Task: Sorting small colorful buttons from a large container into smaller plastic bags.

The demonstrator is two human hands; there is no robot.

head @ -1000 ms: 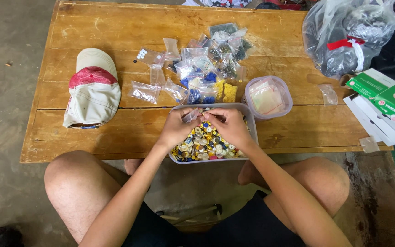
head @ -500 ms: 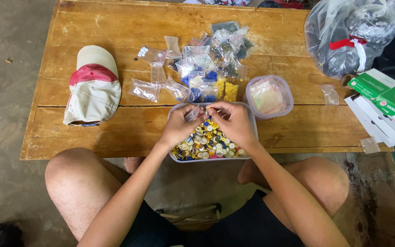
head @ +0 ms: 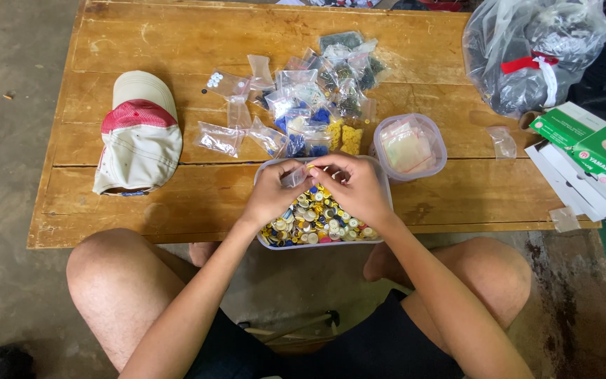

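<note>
A small clear bag point(head: 294, 175) is pinched between both hands, left hand point(head: 273, 193) and right hand point(head: 354, 186), just over a tub point(head: 386, 184) of mixed buttons point(head: 313, 223) at the desk's point(head: 142, 42) near edge, with filled bags point(head: 317, 98) beyond them, a cap point(head: 138, 133) left and a lidded tub point(head: 409, 146) right.

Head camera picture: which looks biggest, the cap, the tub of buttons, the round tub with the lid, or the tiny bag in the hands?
1. Cap
2. Tub of buttons, partly hidden by the hands, so it may be nearly the cap's size
3. Round lidded tub
4. Tiny clear bag, pinched by the left hand and right hand
</note>
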